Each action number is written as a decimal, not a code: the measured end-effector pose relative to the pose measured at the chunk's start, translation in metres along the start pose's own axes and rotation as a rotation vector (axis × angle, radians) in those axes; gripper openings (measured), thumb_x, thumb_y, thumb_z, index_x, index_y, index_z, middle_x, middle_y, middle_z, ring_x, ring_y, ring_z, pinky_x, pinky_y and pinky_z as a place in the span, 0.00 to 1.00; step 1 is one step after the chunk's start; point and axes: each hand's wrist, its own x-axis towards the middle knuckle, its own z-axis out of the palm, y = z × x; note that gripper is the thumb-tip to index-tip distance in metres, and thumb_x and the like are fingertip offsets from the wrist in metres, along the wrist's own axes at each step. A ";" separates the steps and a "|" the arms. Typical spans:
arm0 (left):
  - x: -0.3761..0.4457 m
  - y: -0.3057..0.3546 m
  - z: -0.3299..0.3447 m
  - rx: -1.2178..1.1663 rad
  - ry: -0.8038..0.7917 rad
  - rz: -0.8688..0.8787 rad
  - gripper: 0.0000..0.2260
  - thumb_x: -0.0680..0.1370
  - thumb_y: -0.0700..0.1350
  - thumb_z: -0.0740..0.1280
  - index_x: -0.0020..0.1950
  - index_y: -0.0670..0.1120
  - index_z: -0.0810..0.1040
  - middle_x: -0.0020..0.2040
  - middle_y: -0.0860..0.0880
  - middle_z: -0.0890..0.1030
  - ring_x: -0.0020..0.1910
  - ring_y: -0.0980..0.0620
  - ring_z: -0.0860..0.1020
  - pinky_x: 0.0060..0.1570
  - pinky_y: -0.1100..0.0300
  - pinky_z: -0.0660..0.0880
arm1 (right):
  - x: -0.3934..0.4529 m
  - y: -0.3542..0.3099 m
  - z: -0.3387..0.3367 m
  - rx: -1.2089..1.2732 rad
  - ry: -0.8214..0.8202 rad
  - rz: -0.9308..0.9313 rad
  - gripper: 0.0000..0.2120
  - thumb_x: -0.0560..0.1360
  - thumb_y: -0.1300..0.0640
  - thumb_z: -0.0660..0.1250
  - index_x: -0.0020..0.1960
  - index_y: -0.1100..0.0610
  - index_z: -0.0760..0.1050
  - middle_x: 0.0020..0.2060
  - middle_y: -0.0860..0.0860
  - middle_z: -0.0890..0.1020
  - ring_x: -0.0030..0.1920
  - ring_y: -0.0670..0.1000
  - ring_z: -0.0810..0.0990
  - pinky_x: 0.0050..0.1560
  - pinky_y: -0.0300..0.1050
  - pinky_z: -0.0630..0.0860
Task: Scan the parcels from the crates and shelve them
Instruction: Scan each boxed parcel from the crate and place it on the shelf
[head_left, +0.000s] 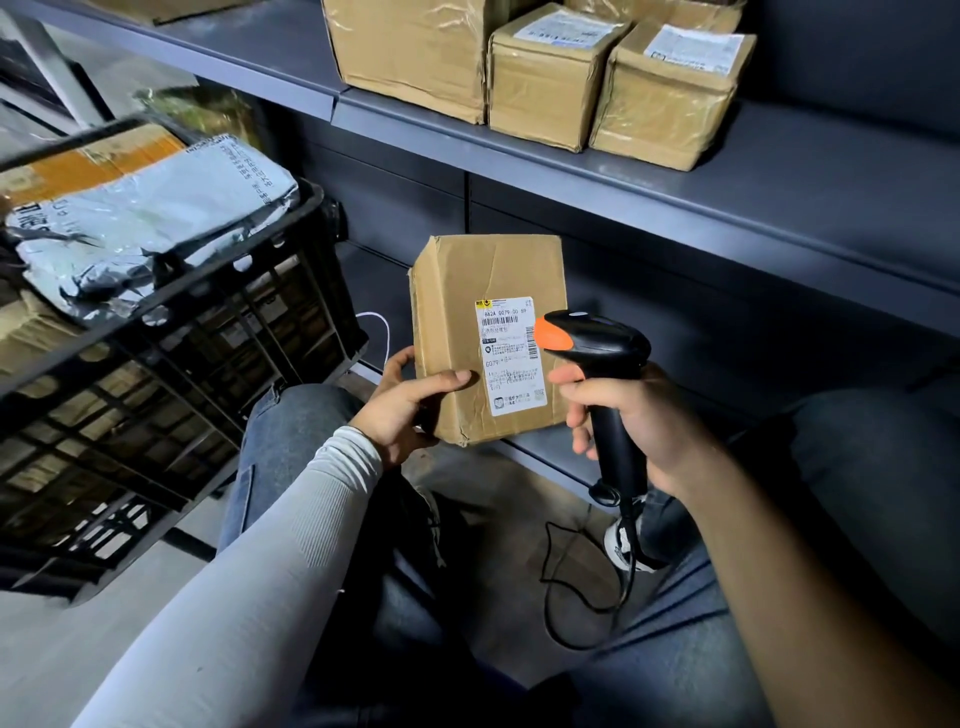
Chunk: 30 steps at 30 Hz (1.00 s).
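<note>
The left hand (402, 402) holds a box (485, 332) upright in the air below the shelf (779, 171), thumb across its front, fingers curled round its left edge. Its label (511, 356) faces the viewer. The right hand (631, 418) grips the handle of a scanner (597, 345), whose orange nose sits just beside the label. On the left, a black crate (218, 332) holds grey bags (150, 218). Three boxes (545, 78) stand near the shelf's front edge.

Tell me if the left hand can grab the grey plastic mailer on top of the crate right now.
Probably not yet: the left hand grips the cardboard parcel. The grey mailer lies uncovered atop the black crate on that side.
</note>
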 end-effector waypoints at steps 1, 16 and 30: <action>0.000 0.000 0.000 0.003 0.002 0.003 0.43 0.63 0.44 0.81 0.75 0.51 0.68 0.52 0.48 0.88 0.47 0.50 0.87 0.45 0.45 0.83 | 0.000 0.000 0.000 -0.004 -0.008 -0.004 0.11 0.74 0.59 0.72 0.56 0.60 0.82 0.32 0.55 0.79 0.28 0.54 0.78 0.30 0.43 0.71; -0.042 0.015 -0.016 -0.008 -0.081 0.037 0.26 0.65 0.58 0.76 0.62 0.56 0.81 0.59 0.45 0.82 0.55 0.41 0.79 0.55 0.40 0.76 | 0.007 0.004 0.013 -0.081 0.251 -0.140 0.04 0.71 0.54 0.78 0.42 0.51 0.84 0.36 0.50 0.81 0.38 0.51 0.82 0.42 0.59 0.84; -0.079 0.068 -0.021 -0.133 0.000 0.392 0.31 0.78 0.50 0.73 0.80 0.52 0.68 0.72 0.46 0.79 0.71 0.43 0.76 0.75 0.36 0.67 | -0.007 -0.047 0.052 0.108 0.115 -0.356 0.16 0.78 0.69 0.71 0.46 0.48 0.85 0.38 0.42 0.86 0.39 0.42 0.82 0.46 0.51 0.76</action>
